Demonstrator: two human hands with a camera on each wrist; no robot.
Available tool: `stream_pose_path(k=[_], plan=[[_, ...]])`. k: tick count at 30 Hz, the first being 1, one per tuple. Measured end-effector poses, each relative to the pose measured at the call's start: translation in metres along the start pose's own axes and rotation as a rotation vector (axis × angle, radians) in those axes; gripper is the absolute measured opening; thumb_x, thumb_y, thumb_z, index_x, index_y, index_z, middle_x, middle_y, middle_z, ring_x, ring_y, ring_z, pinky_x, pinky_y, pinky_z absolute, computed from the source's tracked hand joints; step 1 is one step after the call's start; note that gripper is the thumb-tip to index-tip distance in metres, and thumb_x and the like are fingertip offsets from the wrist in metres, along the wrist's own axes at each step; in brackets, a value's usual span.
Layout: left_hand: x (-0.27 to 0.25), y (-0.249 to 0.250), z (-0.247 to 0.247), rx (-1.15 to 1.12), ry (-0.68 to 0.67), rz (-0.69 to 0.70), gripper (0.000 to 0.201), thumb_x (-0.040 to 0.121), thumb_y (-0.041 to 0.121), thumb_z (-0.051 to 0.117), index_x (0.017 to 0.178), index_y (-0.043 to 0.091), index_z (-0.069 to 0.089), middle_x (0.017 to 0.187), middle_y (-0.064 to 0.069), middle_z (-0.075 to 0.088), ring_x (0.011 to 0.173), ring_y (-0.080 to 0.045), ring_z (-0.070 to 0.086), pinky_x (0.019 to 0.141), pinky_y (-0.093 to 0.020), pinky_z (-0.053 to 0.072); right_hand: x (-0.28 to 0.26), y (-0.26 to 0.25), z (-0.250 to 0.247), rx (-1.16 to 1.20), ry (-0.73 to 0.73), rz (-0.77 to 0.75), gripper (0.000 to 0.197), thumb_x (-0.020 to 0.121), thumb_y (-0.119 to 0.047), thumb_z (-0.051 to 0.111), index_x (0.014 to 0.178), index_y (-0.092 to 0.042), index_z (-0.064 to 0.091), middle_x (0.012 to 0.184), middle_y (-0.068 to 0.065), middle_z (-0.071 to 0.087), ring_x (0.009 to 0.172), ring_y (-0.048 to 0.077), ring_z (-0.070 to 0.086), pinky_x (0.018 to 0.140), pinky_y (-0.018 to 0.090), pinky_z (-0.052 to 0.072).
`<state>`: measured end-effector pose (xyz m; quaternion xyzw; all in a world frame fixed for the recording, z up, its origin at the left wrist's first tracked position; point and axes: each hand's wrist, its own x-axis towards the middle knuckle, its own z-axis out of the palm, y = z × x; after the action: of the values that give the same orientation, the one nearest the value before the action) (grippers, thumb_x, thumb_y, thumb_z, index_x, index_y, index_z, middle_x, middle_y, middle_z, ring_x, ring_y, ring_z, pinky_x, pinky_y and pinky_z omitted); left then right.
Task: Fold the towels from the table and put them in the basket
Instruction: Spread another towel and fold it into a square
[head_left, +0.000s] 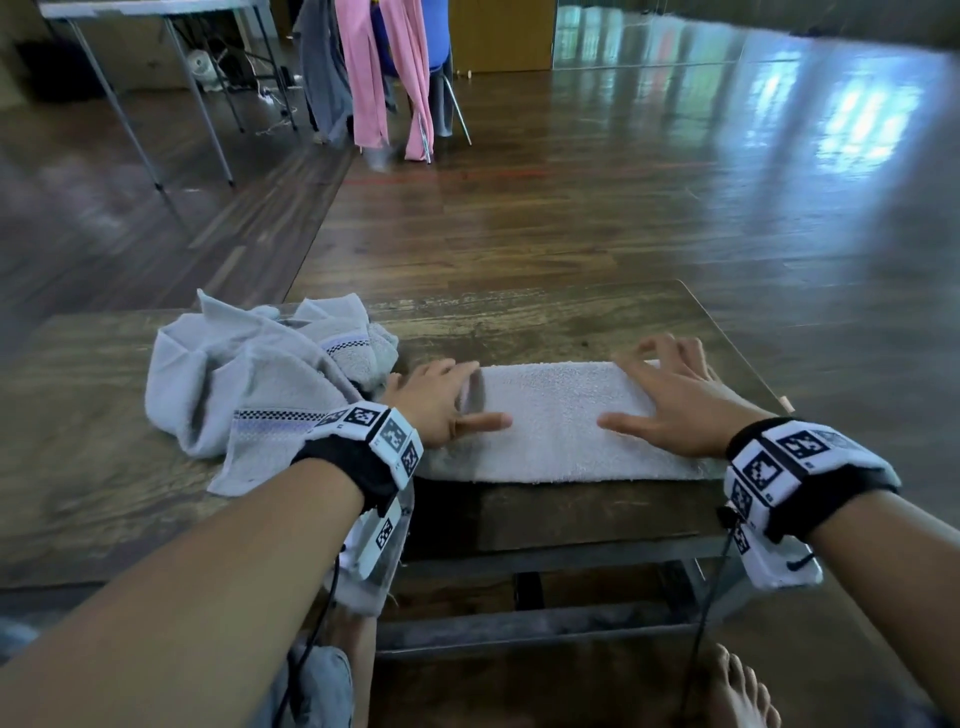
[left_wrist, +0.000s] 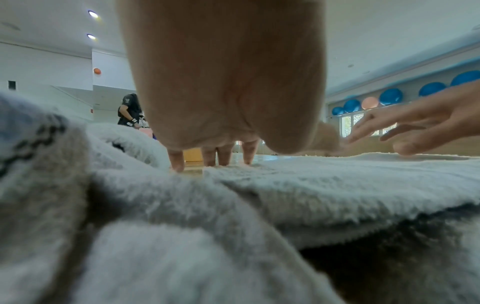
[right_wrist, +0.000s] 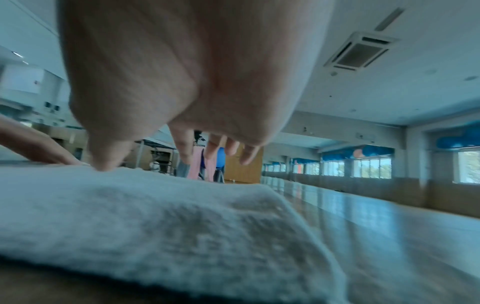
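Both forearms are bare, with no sleeves. Behind the left hand (head_left: 434, 400), a black fabric wrist strap (head_left: 345, 460) carries a white blocky housing (head_left: 387, 439) printed with black-and-white square markers; a thin black cable (head_left: 311, 631) hangs from its underside. Behind the right hand (head_left: 680, 410), a matching black band (head_left: 831, 501) bears the same white marker-covered block (head_left: 779, 467), with its own black cable (head_left: 701, 623) trailing down. Light denim covers one knee (head_left: 322, 686); a bare foot (head_left: 740, 691) shows below

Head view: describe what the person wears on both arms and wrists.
Forearms are bare, no sleeves. The left wrist band and right wrist band are black straps carrying white blocks printed with black square-pattern markers. A thin black cable hangs below each wrist.
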<state>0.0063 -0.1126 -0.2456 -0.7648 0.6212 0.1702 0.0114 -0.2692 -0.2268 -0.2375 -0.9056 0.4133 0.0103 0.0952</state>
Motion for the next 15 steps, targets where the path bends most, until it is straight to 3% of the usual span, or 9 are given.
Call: stream_pose_path(k=[2,4,5,6,8,11,13,15], plan=[[-0.001,0.002,-0.002,0.038,0.062,-0.037,0.091,0.079,0.08,0.046,0.152,0.028,0.027,0.16,-0.001,0.029,0.146,-0.022,0.027,0.115,-0.06,0.019,-0.002,-0.02,-0.004,-0.003,0.078,-0.079,0.065,0.087,-0.066,0.046,0.144,-0.034,0.042,0.126,-0.005,0.036,0.126,0.016,0.024,0.11,0.043,0.033],[-0.002,0.006,-0.003,0.042,0.098,-0.067,0.075,0.084,0.069,0.052,0.142,0.024,0.04,0.149,-0.004,0.042,0.138,-0.025,0.038,0.111,-0.055,0.03,-0.005,-0.039,-0.001,0.031,-0.019,-0.084,0.054,0.095,-0.054,0.05,0.144,-0.031,0.044,0.106,-0.008,0.053,0.112,0.015,0.047,0.093,0.03,0.036],[-0.003,0.008,-0.004,0.035,0.115,-0.076,0.068,0.085,0.066,0.054,0.135,0.021,0.045,0.142,-0.006,0.047,0.132,-0.027,0.042,0.108,-0.052,0.035,-0.008,-0.047,0.002,0.058,-0.096,-0.069,0.056,0.097,-0.051,0.052,0.146,-0.028,0.042,0.101,-0.007,0.058,0.104,0.016,0.053,0.088,0.029,0.036],[-0.005,0.011,-0.005,0.032,0.127,-0.082,0.062,0.084,0.063,0.055,0.127,0.02,0.048,0.134,-0.008,0.052,0.126,-0.028,0.045,0.105,-0.051,0.039,-0.009,-0.052,0.006,0.063,-0.143,-0.053,0.059,0.097,-0.05,0.054,0.148,-0.025,0.039,0.104,-0.004,0.06,0.103,0.018,0.055,0.088,0.029,0.036],[-0.009,0.016,-0.008,0.025,0.122,-0.089,0.052,0.085,0.056,0.059,0.118,0.018,0.048,0.121,-0.008,0.057,0.114,-0.029,0.051,0.098,-0.049,0.043,-0.009,-0.055,0.008,0.032,-0.149,-0.014,0.066,0.097,-0.05,0.055,0.153,-0.022,0.033,0.124,0.006,0.058,0.117,0.024,0.053,0.097,0.034,0.037],[-0.016,0.019,-0.01,-0.066,0.08,-0.067,0.041,0.087,0.034,0.06,0.121,0.02,0.044,0.114,-0.006,0.061,0.101,-0.027,0.06,0.09,-0.046,0.05,-0.011,-0.052,0.005,0.041,-0.144,0.045,0.066,0.099,-0.045,0.051,0.156,-0.021,0.025,0.142,0.011,0.043,0.131,0.028,0.043,0.109,0.041,0.036],[-0.023,0.018,-0.011,-0.184,0.027,-0.001,0.042,0.087,0.02,0.058,0.125,0.024,0.041,0.101,0.0,0.06,0.084,-0.019,0.062,0.075,-0.039,0.053,-0.015,-0.05,0.004,0.05,-0.15,0.039,0.062,0.101,-0.039,0.049,0.155,-0.021,0.025,0.148,0.009,0.036,0.137,0.028,0.036,0.113,0.044,0.035],[-0.032,0.017,-0.013,-0.222,-0.022,0.094,0.045,0.088,0.014,0.056,0.128,0.031,0.044,0.087,0.006,0.052,0.065,-0.011,0.054,0.06,-0.028,0.045,-0.019,-0.051,0.004,0.043,-0.065,0.039,0.056,0.1,-0.035,0.049,0.152,-0.022,0.033,0.146,0.006,0.038,0.136,0.026,0.036,0.111,0.045,0.038]])
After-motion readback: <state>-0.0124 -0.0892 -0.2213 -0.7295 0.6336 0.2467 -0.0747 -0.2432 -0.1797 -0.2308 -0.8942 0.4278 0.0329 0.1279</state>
